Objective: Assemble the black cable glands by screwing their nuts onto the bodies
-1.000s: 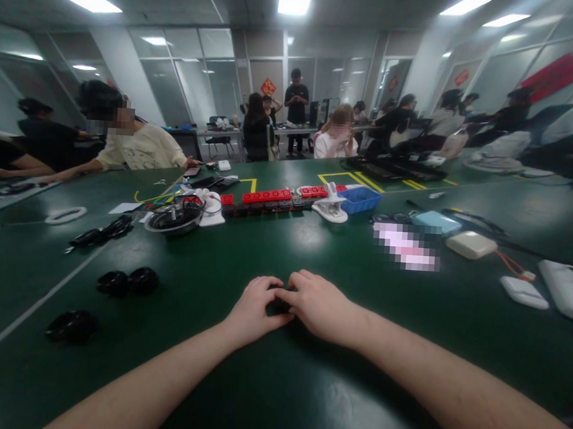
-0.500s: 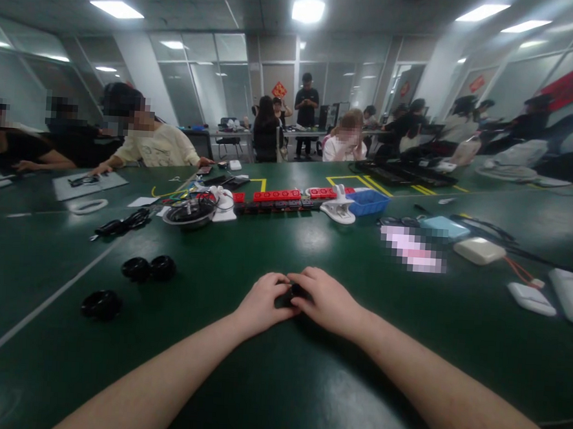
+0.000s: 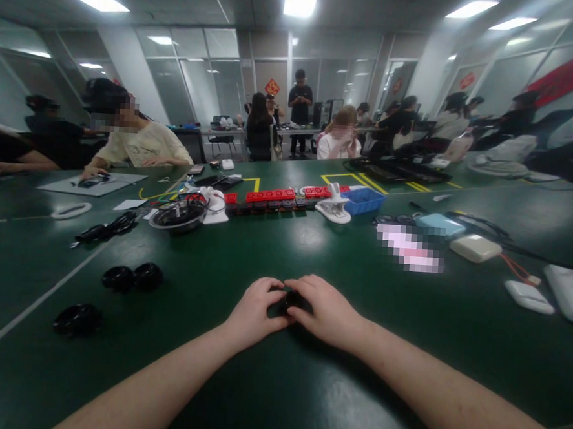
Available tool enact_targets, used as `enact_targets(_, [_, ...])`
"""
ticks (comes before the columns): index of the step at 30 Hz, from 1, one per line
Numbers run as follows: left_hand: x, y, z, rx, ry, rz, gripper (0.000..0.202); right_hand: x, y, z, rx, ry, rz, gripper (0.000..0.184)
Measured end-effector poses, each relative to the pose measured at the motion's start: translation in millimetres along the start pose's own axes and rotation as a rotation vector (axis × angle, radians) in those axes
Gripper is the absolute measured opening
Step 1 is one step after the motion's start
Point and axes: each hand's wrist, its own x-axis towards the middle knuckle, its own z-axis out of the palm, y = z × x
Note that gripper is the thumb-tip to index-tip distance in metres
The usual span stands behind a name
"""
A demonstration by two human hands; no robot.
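A small dark object [image 3: 293, 300], mostly hidden by fingers, sits low over the green table [image 3: 199, 377]. My left hand [image 3: 256, 308] curls around its left side, and the thumb reaches under toward the middle. From the right, my right hand [image 3: 326, 311] closes its fingers over the same black thing, the fingertips of both hands nearly meeting. To the left lie glossy black rounded pieces with hollow tops: two side by side, a left one [image 3: 117, 278] and a right one [image 3: 148, 275], and another [image 3: 77, 319] nearer to me.
Beyond my hands are a metal bowl [image 3: 177, 219] of dark parts, a row of red-topped boxes [image 3: 271, 195], a white stand [image 3: 334, 208] and a blue basket [image 3: 365, 200]. A white case [image 3: 529, 296] lies right. A person [image 3: 140, 144] works across the table at left.
The camera view has shifted slightly, so the table things appear further left. Both hands keep their hold on the small black object, with little change in the fingers.
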Motion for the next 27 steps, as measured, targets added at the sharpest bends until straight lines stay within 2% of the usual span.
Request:
enact_targets(3, [0.6,0.6,-1.1,-0.011,-0.013,-0.002,0.022,0.1,0.7,0.2,0.0,-0.007,-0.031,0.025])
enact_targets(14, [0.0,-0.8,-0.4,-0.024,-0.017,-0.01,0.023,-1.6,-5.6,2.8,-0.042,0.055,-0.161,0.021])
enact_targets(21, [0.6,-0.3,-2.9,-0.012,-0.036,-0.008,0.022,-2.1,-4.1,4.7,0.029,0.108,-0.185,0.018])
enact_targets(27, [1.0,-1.0,-2.3,0.004,-0.044,-0.007,0.024,-1.9,-1.7,4.9,0.023,0.119,-0.145,0.019])
